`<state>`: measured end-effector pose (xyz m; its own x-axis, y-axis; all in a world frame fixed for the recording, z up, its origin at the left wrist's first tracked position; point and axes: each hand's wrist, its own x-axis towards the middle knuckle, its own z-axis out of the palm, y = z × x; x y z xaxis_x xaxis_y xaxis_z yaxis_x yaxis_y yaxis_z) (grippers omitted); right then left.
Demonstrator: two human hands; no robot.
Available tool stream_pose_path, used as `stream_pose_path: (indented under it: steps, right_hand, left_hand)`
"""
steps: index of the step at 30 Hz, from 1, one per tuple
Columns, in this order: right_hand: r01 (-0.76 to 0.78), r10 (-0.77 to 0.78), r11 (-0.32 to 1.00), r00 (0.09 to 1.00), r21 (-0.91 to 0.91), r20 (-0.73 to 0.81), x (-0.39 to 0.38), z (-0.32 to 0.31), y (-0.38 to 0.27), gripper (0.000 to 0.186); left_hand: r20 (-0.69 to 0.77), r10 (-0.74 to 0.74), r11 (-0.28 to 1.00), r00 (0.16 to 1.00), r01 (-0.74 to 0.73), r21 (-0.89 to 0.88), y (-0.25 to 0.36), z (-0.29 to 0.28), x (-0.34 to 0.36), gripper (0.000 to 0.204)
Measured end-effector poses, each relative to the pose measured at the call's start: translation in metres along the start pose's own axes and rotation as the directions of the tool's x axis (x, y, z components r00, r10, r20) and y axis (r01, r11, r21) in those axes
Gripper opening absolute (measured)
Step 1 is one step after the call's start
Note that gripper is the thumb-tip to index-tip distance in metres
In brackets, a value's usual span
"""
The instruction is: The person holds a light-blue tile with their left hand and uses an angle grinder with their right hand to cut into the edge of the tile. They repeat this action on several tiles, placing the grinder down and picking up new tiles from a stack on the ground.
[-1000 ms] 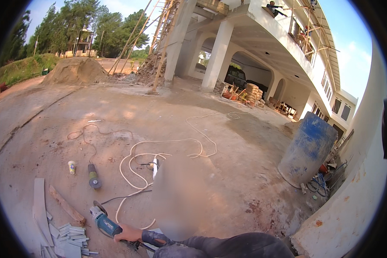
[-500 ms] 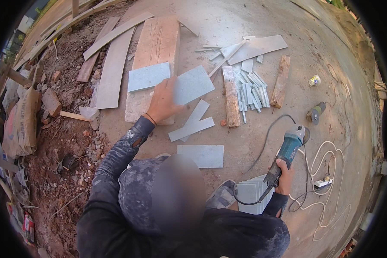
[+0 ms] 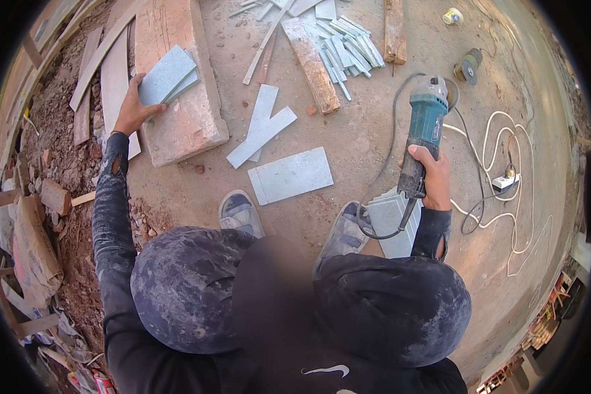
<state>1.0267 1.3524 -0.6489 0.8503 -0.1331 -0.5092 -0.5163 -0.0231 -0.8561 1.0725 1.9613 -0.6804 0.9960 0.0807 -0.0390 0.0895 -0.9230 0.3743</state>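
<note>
My left hand (image 3: 136, 105) grips the near left edge of a pale blue-grey tile (image 3: 169, 69), thumb and fingers on either side. That tile overlaps a second tile (image 3: 185, 87) on a long reddish block (image 3: 189, 128). My right hand (image 3: 435, 176) is wrapped round the body of a teal and black angle grinder (image 3: 427, 121), held up at the right with its disc end pointing away from me. Below the grinder stands a stack of tiles (image 3: 386, 226), partly covered by its cord. One more tile (image 3: 291, 175) lies flat on the ground between my feet and the block.
Two crossed tile strips (image 3: 262, 134) lie ahead, with a heap of narrow offcuts (image 3: 351, 52) beyond them beside a wooden block (image 3: 310, 65). A second grinder (image 3: 468, 65), coiled cable (image 3: 515, 171) and a white power strip (image 3: 505, 182) lie on the right. Rubble (image 3: 43, 118) borders the left.
My left hand has swung its tile from the block's right side to lie over the other tile, and now grips from the left. The grinder stays in my right hand. The view has shifted.
</note>
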Motion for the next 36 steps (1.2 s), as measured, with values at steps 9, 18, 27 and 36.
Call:
stream_pose_path:
  steps: [9, 18, 27, 36]
  right_hand:
    - [0.003, -0.003, 1.0, 1.0, 0.014, -0.002, 0.002, -0.002, 0.017, 0.035]
    - [-0.045, 0.045, 0.998, 0.999, 0.05, -0.001, 0.005, 0.012, 0.014, 0.032]
    - [-0.018, 0.019, 0.998, 1.0, 0.056, -0.023, 0.002, 0.008, 0.013, 0.031]
    - [-0.01, 0.011, 0.998, 1.0, 0.062, -0.013, 0.004, -0.003, 0.012, 0.033]
  left_hand:
    - [-0.199, 0.484, 0.836, 0.852, -0.383, 0.392, 0.088, 0.022, -0.015, 0.087]
    - [0.345, 0.535, 0.834, 0.771, -0.548, -0.069, 0.249, 0.201, -0.138, 0.107]
    - [0.432, 0.38, 0.925, 0.818, -0.332, -0.186, 0.267, 0.178, -0.106, 0.103]
    - [0.571, -0.251, 0.208, 0.782, 0.619, -0.757, 0.237, 0.127, 0.052, 0.104]
